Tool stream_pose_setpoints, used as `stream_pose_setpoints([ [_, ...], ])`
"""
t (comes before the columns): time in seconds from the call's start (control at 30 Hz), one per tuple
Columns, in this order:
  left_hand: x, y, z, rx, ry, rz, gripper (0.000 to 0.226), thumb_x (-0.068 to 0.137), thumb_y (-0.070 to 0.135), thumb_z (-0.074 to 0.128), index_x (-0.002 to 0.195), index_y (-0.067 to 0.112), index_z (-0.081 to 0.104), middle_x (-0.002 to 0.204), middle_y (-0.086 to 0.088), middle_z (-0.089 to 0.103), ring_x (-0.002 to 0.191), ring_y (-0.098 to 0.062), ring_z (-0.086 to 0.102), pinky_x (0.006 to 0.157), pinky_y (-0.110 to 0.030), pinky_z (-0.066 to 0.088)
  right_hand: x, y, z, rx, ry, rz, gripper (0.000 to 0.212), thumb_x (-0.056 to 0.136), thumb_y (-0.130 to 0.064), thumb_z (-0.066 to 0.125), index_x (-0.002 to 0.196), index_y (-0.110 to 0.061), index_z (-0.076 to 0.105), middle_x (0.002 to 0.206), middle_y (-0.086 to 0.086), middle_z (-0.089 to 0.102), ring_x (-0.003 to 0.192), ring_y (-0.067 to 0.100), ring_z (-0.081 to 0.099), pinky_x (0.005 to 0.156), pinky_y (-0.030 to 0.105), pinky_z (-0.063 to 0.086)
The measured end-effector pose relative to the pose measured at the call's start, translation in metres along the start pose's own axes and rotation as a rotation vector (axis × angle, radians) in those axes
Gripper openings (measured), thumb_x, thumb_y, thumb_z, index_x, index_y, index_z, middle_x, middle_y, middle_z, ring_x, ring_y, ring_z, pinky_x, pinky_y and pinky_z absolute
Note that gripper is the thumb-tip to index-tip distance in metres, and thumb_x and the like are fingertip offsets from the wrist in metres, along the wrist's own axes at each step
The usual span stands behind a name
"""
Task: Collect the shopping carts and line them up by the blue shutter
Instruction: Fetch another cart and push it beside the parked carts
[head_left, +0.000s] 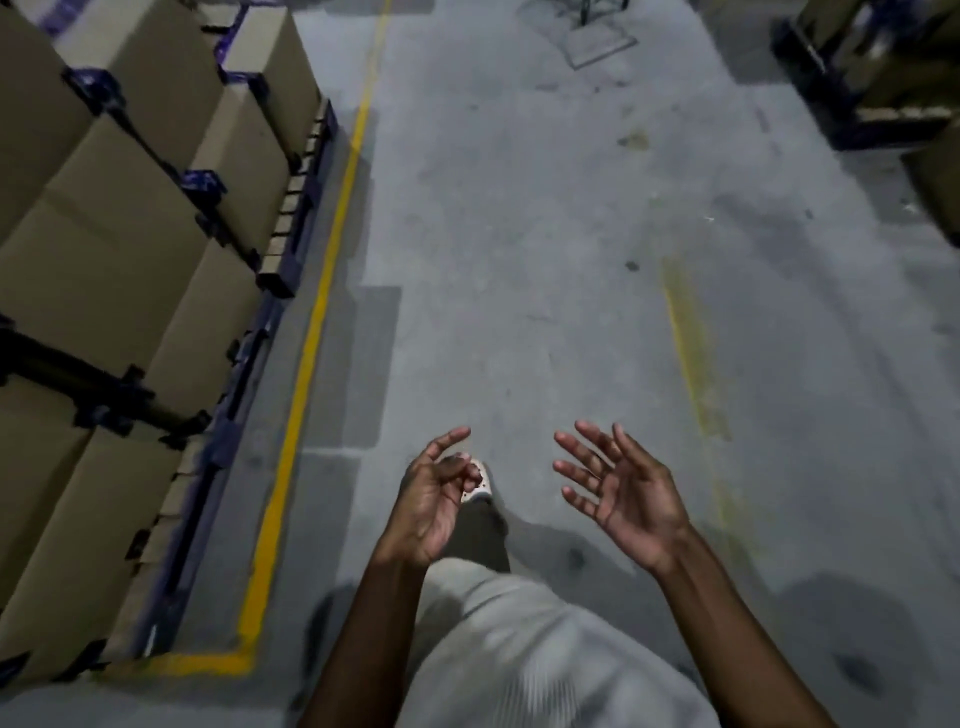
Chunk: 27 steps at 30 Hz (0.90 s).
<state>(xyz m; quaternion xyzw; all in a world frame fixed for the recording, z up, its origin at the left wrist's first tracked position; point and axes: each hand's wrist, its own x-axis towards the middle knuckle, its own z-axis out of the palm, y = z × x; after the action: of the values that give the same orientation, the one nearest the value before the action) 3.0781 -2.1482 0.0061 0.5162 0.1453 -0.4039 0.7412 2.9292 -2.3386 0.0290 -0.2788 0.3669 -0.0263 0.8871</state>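
Both my hands are raised in front of me over a grey concrete aisle, and neither holds anything. My left hand (434, 499) has its fingers loosely curled, palm turned inward. My right hand (621, 493) is spread, palm facing left, fingers straight. At the far top of the view, dark metal legs and a flat base (592, 31) stand on the floor, possibly the bottom of a cart; too little shows to tell. No blue shutter is in view.
Stacked cardboard boxes (130, 218) on blue pallets line the left side behind a yellow floor line (311, 353). More boxes on a dark pallet (883, 78) stand at the top right. A faded yellow line (691, 353) runs on the right of the aisle.
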Motion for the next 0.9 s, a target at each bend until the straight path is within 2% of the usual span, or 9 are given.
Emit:
stream_pose_setpoints([
  [0.1, 0.075, 0.069, 0.031, 0.069, 0.001, -0.028, 0.040, 0.092, -0.016, 0.044, 0.125, 0.003, 0.057, 0.063, -0.003, 0.050, 0.047, -0.011, 0.046, 0.045, -0.019, 0.037, 0.062, -0.050, 0.036, -0.033, 0.016, 0.026, 0.047, 0.100, -0.048, 0.051, 0.137, -0.021, 0.059, 0.141, 0.009, 0.065, 0.108, 0.025, 0.071, 0.082, 0.037, 0.058],
  [0.3, 0.198, 0.200, 0.112, 0.328, -0.122, -0.045, 0.035, 0.094, -0.015, 0.049, 0.125, 0.000, 0.057, 0.052, -0.001, 0.034, 0.032, -0.011, 0.031, 0.039, -0.020, 0.028, 0.146, -0.167, 0.100, -0.019, 0.081, -0.104, 0.049, 0.100, -0.046, 0.048, 0.138, -0.016, 0.060, 0.136, 0.012, 0.068, 0.105, 0.027, 0.070, 0.085, 0.040, 0.053],
  [0.43, 0.291, 0.251, 0.154, 0.462, -0.175, -0.029, 0.031, 0.097, -0.012, 0.048, 0.126, -0.003, 0.054, 0.043, 0.000, 0.034, 0.025, -0.010, 0.023, 0.038, -0.019, 0.019, 0.226, -0.227, 0.108, -0.077, 0.169, -0.079, 0.049, 0.101, -0.046, 0.047, 0.137, -0.015, 0.061, 0.133, 0.010, 0.070, 0.105, 0.028, 0.068, 0.087, 0.040, 0.049],
  [0.53, 0.363, 0.270, 0.186, 0.536, -0.142, -0.023, 0.028, 0.099, -0.012, 0.045, 0.124, -0.001, 0.052, 0.043, 0.000, 0.039, 0.024, -0.009, 0.024, 0.037, -0.019, 0.019, 0.300, -0.271, 0.112, -0.109, 0.199, -0.045, 0.045, 0.102, -0.045, 0.048, 0.134, -0.017, 0.064, 0.132, 0.009, 0.071, 0.104, 0.026, 0.069, 0.086, 0.040, 0.049],
  [0.6, 0.411, 0.288, 0.213, 0.532, -0.108, -0.029, 0.028, 0.098, -0.016, 0.042, 0.120, 0.001, 0.051, 0.057, -0.007, 0.049, 0.025, -0.012, 0.031, 0.035, -0.019, 0.026, 0.357, -0.306, 0.114, -0.125, 0.166, -0.020, 0.045, 0.103, -0.045, 0.048, 0.134, -0.017, 0.064, 0.131, 0.009, 0.071, 0.104, 0.025, 0.069, 0.086, 0.039, 0.049],
  [0.67, 0.458, 0.306, 0.244, 0.527, -0.091, -0.057, 0.036, 0.091, -0.020, 0.045, 0.118, 0.004, 0.051, 0.089, -0.018, 0.056, 0.033, -0.018, 0.047, 0.037, -0.024, 0.040, 0.413, -0.356, 0.119, -0.204, 0.123, 0.017, 0.047, 0.102, -0.047, 0.048, 0.135, -0.018, 0.063, 0.130, 0.007, 0.072, 0.104, 0.024, 0.068, 0.085, 0.038, 0.049],
  [0.73, 0.502, 0.331, 0.276, 0.487, -0.076, -0.070, 0.048, 0.082, -0.021, 0.058, 0.119, 0.007, 0.050, 0.113, -0.023, 0.054, 0.048, -0.024, 0.065, 0.049, -0.030, 0.054, 0.461, -0.417, 0.135, -0.303, 0.103, 0.005, 0.050, 0.098, -0.050, 0.050, 0.134, -0.018, 0.063, 0.128, 0.006, 0.073, 0.103, 0.023, 0.069, 0.087, 0.038, 0.049],
  [0.8, 0.543, 0.359, 0.314, 0.424, -0.089, -0.053, 0.055, 0.080, -0.025, 0.064, 0.120, 0.009, 0.048, 0.120, -0.022, 0.051, 0.064, -0.025, 0.074, 0.063, -0.031, 0.061, 0.510, -0.484, 0.152, -0.388, 0.091, -0.079, 0.046, 0.101, -0.047, 0.049, 0.134, -0.018, 0.063, 0.126, 0.004, 0.074, 0.104, 0.025, 0.069, 0.092, 0.041, 0.049],
  [0.9, 0.604, 0.402, 0.375, 0.388, -0.085, 0.017, 0.050, 0.086, -0.021, 0.062, 0.119, 0.012, 0.046, 0.127, -0.016, 0.049, 0.079, -0.033, 0.076, 0.081, -0.031, 0.062, 0.567, -0.576, 0.184, -0.478, 0.054, -0.141, 0.038, 0.107, -0.041, 0.046, 0.132, -0.018, 0.063, 0.125, 0.005, 0.074, 0.101, 0.023, 0.070, 0.088, 0.039, 0.049],
])
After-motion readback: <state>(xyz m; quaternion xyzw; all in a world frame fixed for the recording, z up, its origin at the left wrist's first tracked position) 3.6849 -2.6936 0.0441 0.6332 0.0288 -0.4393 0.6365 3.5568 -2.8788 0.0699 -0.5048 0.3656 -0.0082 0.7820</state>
